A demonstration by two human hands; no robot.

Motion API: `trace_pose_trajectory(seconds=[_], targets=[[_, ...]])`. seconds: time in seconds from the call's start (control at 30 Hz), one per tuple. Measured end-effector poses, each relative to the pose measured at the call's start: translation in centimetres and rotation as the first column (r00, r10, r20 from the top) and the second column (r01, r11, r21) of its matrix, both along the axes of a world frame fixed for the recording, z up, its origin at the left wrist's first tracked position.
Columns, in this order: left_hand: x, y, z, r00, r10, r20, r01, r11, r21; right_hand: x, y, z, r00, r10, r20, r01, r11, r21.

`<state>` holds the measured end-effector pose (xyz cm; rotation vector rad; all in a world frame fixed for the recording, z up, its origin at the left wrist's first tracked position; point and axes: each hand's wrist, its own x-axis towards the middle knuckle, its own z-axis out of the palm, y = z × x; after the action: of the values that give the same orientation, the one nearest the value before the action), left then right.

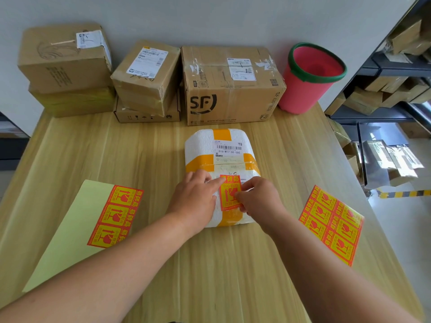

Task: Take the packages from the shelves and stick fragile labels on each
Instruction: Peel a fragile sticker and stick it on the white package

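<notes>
The white package (202, 145), marked "516-W17-00-050", is placed before the "SF EXPRESS" box (233, 101); its fragile label (229, 194) is pressed by a straight forefinger of the left hand (196, 197) and pinched by the right hand (258, 199).

Parcel sorting room.
Taped cardboard boxes (233, 85) with shipping labels crowd a wooden table (233, 264); metal shelves (382, 71) hold more parcels.

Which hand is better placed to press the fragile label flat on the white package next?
Probably the left hand: its straight fingers rest on the fragile label atop the white package. The right hand pinches the label's edge.
</notes>
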<state>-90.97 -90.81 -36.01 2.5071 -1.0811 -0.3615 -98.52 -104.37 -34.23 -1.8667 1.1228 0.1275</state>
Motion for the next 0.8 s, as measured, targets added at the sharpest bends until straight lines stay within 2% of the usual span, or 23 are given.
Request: trace_pose_trajectory(seconds=[0.2,0.33,0.4,0.47,0.5,0.57,0.6,0.67,0.73,0.8], targets=[[0.0,-0.5,0.3,1.000,-0.017,0.022,0.015,0.995,0.099,-0.1,-0.1,0.5,0.999,0.033,-0.027,-0.033,0.999,0.000],[0.0,-0.6,0.6,1.000,-0.003,0.017,0.001,0.994,0.108,-0.5,-0.6,1.8,0.985,0.140,-0.102,-0.138,0.990,0.032],[-0.1,-0.5,0.6,1.000,-0.003,0.018,0.001,0.995,0.103,-1.0,-1.0,2.4,0.946,0.247,-0.210,-0.265,0.962,-0.067],[-0.1,-0.5,0.7,1.000,-0.004,0.013,0.003,0.995,0.099,-1.7,-1.3,2.5,0.916,0.302,-0.265,-0.374,0.881,-0.289],[-0.1,-0.5,0.7,1.000,0.004,0.011,-0.005,0.995,0.096,-2.0,-1.3,2.4,0.926,0.308,-0.216,-0.372,0.838,-0.399],[-0.2,-0.6,0.8,0.999,0.035,0.023,-0.036,0.998,0.059,-2.4,-1.3,1.8,0.931,0.365,-0.026,-0.319,0.775,-0.546],[-0.2,-0.7,0.8,0.998,0.047,0.039,-0.048,0.999,0.026,-2.3,-1.3,1.4,0.906,0.421,0.051,-0.311,0.740,-0.596],[-0.4,-1.0,0.9,0.995,0.026,0.097,-0.022,0.999,-0.034,-2.0,-1.4,0.0,0.843,0.530,0.095,-0.336,0.655,-0.677],[-0.6,-1.4,0.7,0.984,-0.025,0.176,0.030,0.999,-0.027,-1.9,-1.5,-1.4,0.801,0.596,0.050,-0.386,0.580,-0.717],[-0.6,-1.5,0.3,0.980,-0.073,0.187,0.063,0.996,0.055,-2.1,-1.5,-2.0,0.779,0.626,-0.031,-0.458,0.535,-0.711]])
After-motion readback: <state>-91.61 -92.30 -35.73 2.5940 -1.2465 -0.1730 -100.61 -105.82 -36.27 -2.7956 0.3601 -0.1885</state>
